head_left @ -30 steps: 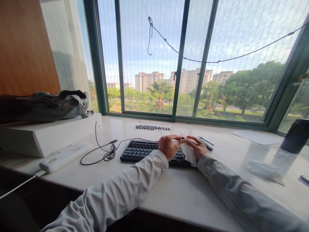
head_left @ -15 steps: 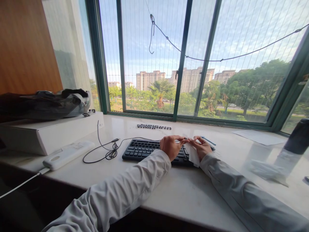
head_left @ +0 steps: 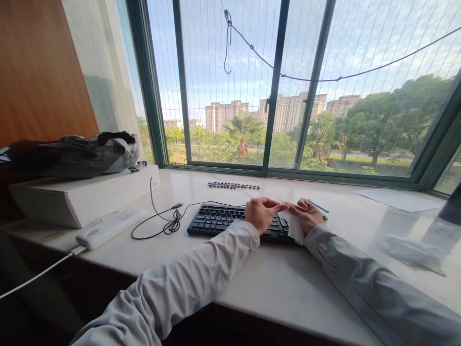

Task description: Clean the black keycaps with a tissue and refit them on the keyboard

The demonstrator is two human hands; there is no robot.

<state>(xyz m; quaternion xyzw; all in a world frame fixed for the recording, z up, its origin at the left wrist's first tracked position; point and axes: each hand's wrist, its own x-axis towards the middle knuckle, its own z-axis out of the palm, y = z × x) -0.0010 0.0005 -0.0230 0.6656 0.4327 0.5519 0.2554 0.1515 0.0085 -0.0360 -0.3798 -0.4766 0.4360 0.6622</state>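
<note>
A black keyboard (head_left: 212,222) lies on the white counter, several of its keys off at the top. Over its right part, my left hand (head_left: 260,216) is closed in a pinch, its fingertips meeting those of my other hand. What sits between these fingertips is too small to make out. Thumb and fingers of my right hand (head_left: 307,216) are closed on a white tissue (head_left: 296,230), which hangs down over the keyboard's right end. Small black keycaps (head_left: 234,186) stand in rows behind the keyboard, near the window.
A black cable (head_left: 173,226) lies coiled left of the keyboard. Farther left are a white power strip (head_left: 110,228) and a white box (head_left: 72,202) with a dark bag (head_left: 72,156) on top. To the right lie a blue stick-like tool (head_left: 318,206), paper (head_left: 398,199) and a clear plastic bag (head_left: 414,252).
The view has shifted slightly, moving the scene a little to the right. Both hands stay together over the keyboard; the small dark piece glimpsed at the fingertips before is now hidden.
</note>
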